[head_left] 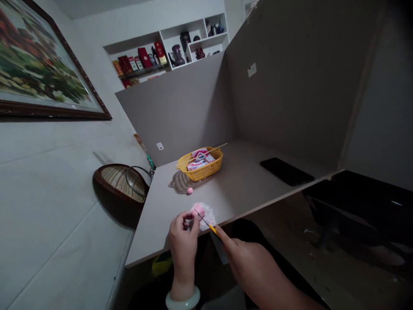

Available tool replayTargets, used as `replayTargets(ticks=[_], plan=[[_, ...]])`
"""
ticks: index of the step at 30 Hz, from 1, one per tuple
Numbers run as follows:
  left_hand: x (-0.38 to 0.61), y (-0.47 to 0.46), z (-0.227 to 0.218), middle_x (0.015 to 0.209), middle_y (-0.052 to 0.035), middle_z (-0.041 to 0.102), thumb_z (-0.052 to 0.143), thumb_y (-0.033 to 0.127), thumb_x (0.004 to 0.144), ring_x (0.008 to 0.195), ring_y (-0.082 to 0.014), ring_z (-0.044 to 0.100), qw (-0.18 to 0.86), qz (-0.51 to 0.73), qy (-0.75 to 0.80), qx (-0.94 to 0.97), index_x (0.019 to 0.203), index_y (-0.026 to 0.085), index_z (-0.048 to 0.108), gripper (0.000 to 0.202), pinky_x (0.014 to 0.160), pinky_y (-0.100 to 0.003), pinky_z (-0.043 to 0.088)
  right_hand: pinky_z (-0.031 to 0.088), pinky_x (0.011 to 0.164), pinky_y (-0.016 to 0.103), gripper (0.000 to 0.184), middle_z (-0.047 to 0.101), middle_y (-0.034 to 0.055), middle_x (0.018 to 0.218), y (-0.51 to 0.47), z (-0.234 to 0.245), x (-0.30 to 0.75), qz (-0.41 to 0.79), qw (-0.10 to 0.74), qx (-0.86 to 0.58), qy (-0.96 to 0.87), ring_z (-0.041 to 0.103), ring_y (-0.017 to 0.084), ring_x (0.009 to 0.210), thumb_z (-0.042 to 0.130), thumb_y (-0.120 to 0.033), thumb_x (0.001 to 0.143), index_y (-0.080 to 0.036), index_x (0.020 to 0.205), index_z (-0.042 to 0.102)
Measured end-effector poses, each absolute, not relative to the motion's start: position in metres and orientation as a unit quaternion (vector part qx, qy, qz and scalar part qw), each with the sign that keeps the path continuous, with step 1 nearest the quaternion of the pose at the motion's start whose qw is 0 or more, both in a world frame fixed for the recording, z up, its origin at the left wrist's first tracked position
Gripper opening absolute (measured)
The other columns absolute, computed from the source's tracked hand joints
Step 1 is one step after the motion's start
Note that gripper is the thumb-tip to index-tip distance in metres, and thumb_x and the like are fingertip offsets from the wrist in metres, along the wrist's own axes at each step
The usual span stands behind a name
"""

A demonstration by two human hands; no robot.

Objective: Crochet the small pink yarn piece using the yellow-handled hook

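Note:
My left hand (185, 228) pinches the near left side of a soft-looking pink lump (198, 209) close to the table's front edge. Under and around the lump lies crumpled whitish wrap (209, 214). In my right hand (240, 254) is a thin tool with a yellow handle (213, 229); its slim dark shaft points up and left, and the tip meets the pink lump. Whether the tip is sharp or blunt is too small to tell. A small pink ball (190, 190) rests on the table farther back, apart from both hands.
A yellow basket (203, 173) with colourful packets and a thin stick across its rim stands farther back. At right lies a flat black object (286, 171). Grey panels (193, 112) rise behind and to the right of the table (145, 241). A brown rounded object (119, 193) stands left.

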State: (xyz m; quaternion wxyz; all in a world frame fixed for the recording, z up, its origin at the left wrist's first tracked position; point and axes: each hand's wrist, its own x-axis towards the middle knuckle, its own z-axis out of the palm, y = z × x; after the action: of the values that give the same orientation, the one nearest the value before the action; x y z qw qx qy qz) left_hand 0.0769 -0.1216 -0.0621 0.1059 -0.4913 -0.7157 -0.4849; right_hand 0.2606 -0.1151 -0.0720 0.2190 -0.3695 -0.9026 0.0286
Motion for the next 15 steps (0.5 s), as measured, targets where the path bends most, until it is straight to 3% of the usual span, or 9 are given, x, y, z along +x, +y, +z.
replayTargets(ticks=[6,11,15], plan=[[0.078,-0.12,-0.062,0.084,-0.0069,0.072,0.061,0.05,0.085,0.072,-0.0205,0.064,0.098,-0.49,-0.716,-0.488,0.085,0.021,0.069,0.031,0.065,-0.03,0.05,0.019,0.045,0.032,0.061,0.074,0.0036,0.078,-0.103,-0.06,0.244,0.021,0.232,-0.368,-0.9,0.066,0.017,0.056,0.043,-0.007,0.086,-0.017,0.146,0.044],[0.075,-0.122,-0.064,0.088,-0.0073,0.072,0.061,0.05,0.085,0.078,-0.0219,0.065,0.08,-0.49,-0.72,-0.485,0.087,0.021,0.069,0.03,0.07,-0.031,0.05,0.018,0.045,0.033,0.07,0.07,0.0008,0.073,-0.113,-0.072,0.258,0.017,0.218,-0.372,-0.902,0.065,0.017,0.054,0.047,-0.002,0.079,-0.019,0.147,0.044],[0.077,-0.121,-0.062,0.086,-0.0066,0.072,0.062,0.048,0.084,0.077,-0.0215,0.064,0.082,-0.488,-0.723,-0.483,0.085,0.021,0.069,0.028,0.069,-0.031,0.05,0.019,0.046,0.032,0.065,0.072,0.0021,0.076,-0.111,-0.064,0.258,0.022,0.204,-0.37,-0.906,0.066,0.017,0.057,0.045,-0.003,0.082,-0.017,0.146,0.045]])
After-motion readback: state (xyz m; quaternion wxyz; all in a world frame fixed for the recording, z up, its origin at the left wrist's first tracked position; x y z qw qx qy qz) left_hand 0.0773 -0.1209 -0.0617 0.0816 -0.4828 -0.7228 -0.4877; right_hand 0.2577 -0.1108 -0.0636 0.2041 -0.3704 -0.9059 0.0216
